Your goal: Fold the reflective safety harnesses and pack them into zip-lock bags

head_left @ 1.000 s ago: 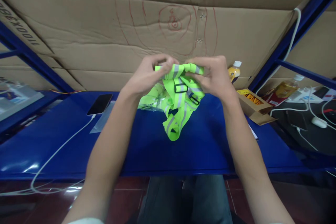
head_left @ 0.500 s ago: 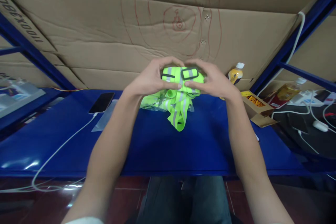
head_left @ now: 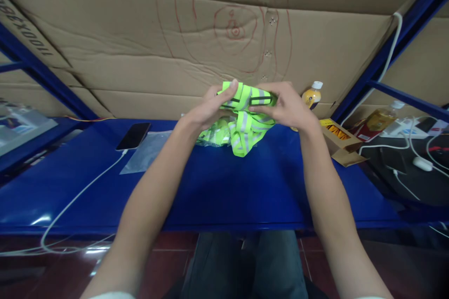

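Observation:
A neon-yellow reflective strap with grey stripes and a black buckle is bundled between my hands, above the blue table. My left hand grips its left side, thumb laid up along the front. On the right side my right hand holds it, thumb in front and fingers behind, partly hidden. Loose loops of the strap hang below toward the table. More yellow material, seemingly in clear plastic, lies behind my left wrist.
On the blue table a phone on a white cable and a clear plastic bag lie to the left. At right stand a drink bottle and an opened cardboard box. A cardboard wall closes the back.
My left thumb has moved up over the strap bundle, and the bundle has turned in my hands. The hanging loop has risen a little. The view has shifted slightly.

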The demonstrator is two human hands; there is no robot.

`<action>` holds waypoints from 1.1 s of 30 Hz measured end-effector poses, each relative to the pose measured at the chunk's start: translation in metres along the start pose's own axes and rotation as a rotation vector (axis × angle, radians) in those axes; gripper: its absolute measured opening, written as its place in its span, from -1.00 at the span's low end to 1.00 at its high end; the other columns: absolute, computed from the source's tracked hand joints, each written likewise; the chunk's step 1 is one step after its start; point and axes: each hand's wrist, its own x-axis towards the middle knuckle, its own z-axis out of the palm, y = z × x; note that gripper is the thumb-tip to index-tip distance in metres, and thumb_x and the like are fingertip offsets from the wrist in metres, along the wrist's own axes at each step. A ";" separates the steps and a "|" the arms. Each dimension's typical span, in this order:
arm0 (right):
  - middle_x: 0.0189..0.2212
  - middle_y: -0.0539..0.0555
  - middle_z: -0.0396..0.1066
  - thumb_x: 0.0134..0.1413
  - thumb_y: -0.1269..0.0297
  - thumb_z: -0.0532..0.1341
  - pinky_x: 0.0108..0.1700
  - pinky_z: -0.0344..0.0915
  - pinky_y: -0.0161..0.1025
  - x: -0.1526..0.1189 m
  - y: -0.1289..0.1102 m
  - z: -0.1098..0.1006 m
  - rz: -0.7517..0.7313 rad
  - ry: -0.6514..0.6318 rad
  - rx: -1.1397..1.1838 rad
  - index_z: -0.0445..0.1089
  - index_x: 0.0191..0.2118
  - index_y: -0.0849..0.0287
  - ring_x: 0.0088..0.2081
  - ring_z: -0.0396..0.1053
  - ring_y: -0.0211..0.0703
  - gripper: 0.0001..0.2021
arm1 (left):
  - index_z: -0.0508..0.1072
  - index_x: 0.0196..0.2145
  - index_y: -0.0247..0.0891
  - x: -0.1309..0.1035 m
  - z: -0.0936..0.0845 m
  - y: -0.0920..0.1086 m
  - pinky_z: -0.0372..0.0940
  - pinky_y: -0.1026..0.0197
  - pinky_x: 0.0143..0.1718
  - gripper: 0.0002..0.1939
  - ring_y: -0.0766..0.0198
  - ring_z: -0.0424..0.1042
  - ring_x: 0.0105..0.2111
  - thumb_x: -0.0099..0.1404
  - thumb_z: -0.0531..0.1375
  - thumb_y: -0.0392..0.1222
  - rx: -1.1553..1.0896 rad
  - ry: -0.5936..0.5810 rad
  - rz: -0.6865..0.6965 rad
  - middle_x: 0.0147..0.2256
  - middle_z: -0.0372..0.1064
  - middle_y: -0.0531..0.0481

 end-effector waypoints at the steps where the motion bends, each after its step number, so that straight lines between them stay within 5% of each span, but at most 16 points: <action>1: -0.43 -0.01 0.43 0.22 -0.12 0.45 -0.19 0.34 -0.18 -0.001 0.000 0.003 -0.006 0.010 -0.021 0.52 -0.29 0.10 -0.30 0.34 -0.10 -0.63 | 0.58 -0.20 -0.24 -0.001 -0.001 0.000 0.52 0.10 -0.17 -0.26 0.02 0.62 -0.11 0.21 0.36 0.59 -0.017 -0.007 -0.018 -0.30 0.59 -0.08; 5: -0.05 0.11 0.65 0.39 0.18 0.28 0.10 0.44 -0.03 -0.016 0.003 0.025 -0.081 0.058 -0.094 0.61 0.07 0.08 -0.01 0.55 0.11 -0.74 | 0.60 -0.24 -0.23 -0.017 -0.002 0.003 0.57 0.01 -0.13 -0.35 -0.05 0.65 -0.15 0.28 0.32 0.50 -0.079 -0.101 -0.119 -0.30 0.62 -0.15; 11: 0.32 0.22 0.48 0.28 0.55 0.11 0.35 0.38 0.18 -0.059 0.012 0.064 -0.201 0.041 -0.248 0.44 0.37 0.12 0.31 0.40 0.18 -0.41 | 0.63 -0.33 -0.25 -0.056 0.002 -0.028 0.51 0.11 -0.28 -0.59 0.09 0.59 -0.34 0.03 0.58 0.07 -0.298 -0.034 -0.407 -0.34 0.61 -0.12; 15: 0.43 0.27 0.33 0.32 0.31 0.28 0.44 0.29 0.32 -0.082 0.006 0.074 -0.198 -0.070 -0.136 0.24 0.52 0.05 0.44 0.27 0.24 -0.31 | 0.66 -0.33 -0.24 -0.069 -0.003 -0.048 0.43 0.18 -0.27 -0.65 0.20 0.53 -0.34 -0.03 0.62 -0.11 -0.136 -0.047 -0.328 -0.35 0.59 -0.03; 18: 0.41 0.25 0.37 0.28 0.04 0.43 0.44 0.30 0.26 -0.090 0.006 0.072 -0.094 -0.074 -0.057 0.28 0.48 0.01 0.40 0.36 0.23 -0.27 | 0.69 -0.16 -0.22 -0.073 -0.007 -0.049 0.42 0.17 -0.19 -0.61 0.15 0.55 -0.23 0.08 0.59 -0.09 0.128 -0.154 -0.145 -0.21 0.63 -0.03; 23: 0.09 0.13 0.64 0.11 -0.01 0.56 0.16 0.50 -0.03 -0.092 0.014 0.063 0.084 -0.135 0.065 0.53 0.21 0.09 0.07 0.62 0.12 -0.40 | 0.66 0.04 -0.18 -0.076 0.001 -0.050 0.43 0.14 -0.10 -0.57 0.09 0.56 -0.11 0.25 0.50 -0.03 0.357 -0.260 0.057 -0.07 0.64 -0.06; 29: -0.01 0.16 0.66 0.22 0.10 0.49 0.06 0.52 -0.03 -0.101 0.024 0.073 0.030 0.036 0.064 0.60 0.09 0.11 -0.04 0.62 0.09 -0.62 | 0.62 -0.05 -0.20 -0.075 0.015 -0.061 0.42 0.19 -0.30 -0.48 0.14 0.55 -0.27 0.17 0.56 0.15 0.198 -0.108 -0.103 -0.22 0.58 -0.05; 33: 0.08 0.20 0.60 0.35 0.38 0.27 0.13 0.53 0.06 -0.108 0.027 0.088 -0.092 0.156 -0.097 0.56 0.19 0.05 0.06 0.57 0.10 -0.65 | 0.62 -0.15 -0.19 -0.077 0.021 -0.065 0.54 0.01 -0.22 -0.41 0.01 0.63 -0.27 0.21 0.47 0.39 -0.222 -0.194 -0.362 -0.24 0.61 -0.13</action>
